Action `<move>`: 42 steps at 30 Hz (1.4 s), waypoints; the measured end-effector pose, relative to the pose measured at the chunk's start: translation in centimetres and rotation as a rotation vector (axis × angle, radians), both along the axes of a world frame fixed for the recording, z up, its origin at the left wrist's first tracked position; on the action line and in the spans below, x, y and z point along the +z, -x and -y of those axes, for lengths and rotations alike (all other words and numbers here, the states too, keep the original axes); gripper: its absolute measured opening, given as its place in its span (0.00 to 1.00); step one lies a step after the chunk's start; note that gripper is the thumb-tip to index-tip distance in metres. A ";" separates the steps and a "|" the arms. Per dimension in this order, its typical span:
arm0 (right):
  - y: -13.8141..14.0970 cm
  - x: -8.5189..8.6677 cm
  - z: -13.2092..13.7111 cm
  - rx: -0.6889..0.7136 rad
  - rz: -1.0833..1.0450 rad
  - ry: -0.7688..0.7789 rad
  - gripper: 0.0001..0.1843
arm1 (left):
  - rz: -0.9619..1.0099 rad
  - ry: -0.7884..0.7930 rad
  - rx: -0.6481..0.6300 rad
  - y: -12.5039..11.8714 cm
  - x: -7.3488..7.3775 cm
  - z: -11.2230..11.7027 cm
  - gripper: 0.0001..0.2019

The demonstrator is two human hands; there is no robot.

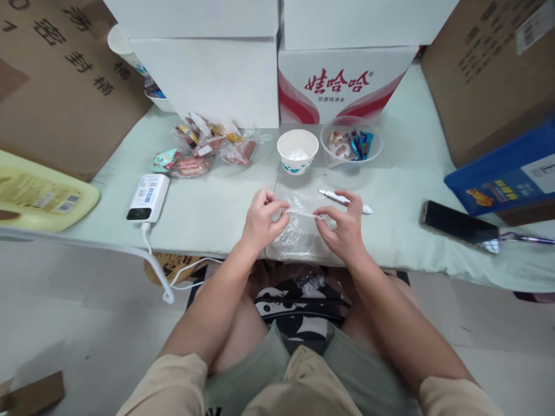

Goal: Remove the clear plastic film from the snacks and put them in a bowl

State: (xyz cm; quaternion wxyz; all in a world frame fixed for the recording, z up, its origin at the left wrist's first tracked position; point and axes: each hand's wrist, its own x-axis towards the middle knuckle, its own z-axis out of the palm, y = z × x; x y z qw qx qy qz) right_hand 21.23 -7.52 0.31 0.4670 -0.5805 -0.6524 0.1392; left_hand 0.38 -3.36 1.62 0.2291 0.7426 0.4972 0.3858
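Observation:
My left hand (263,218) and my right hand (342,226) both pinch the top edge of a clear plastic bag (299,234) that lies at the near edge of the pale green table (208,214). The fingers of each hand are closed on the bag's rim, a little apart from each other. A white pen-like tool (344,200) lies on the table just behind my right hand. A white paper bowl (297,151) with something white inside and a clear plastic bowl (351,142) of wrapped sweets stand behind the bag.
A pile of bagged snacks (203,151) lies at the back left. A white power bank (148,198) with a cable sits left, a black phone (459,225) and a blue box (507,176) right. White cartons (342,81) and brown cardboard boxes (65,75) ring the table.

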 end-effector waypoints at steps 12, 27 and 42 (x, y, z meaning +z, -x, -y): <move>-0.3 -0.3 -0.2 0.176 -0.959 0.553 0.31 | 0.837 0.720 -0.025 -2.5 -0.9 -1.3 0.28; 0.0 -1.0 -0.6 0.140 -1.008 0.679 0.26 | 0.916 1.002 -0.093 -2.4 -1.3 -1.4 0.23; -1.2 0.3 -0.5 0.188 -0.988 0.655 0.20 | 0.715 0.800 -0.197 -0.8 -0.9 -2.0 0.18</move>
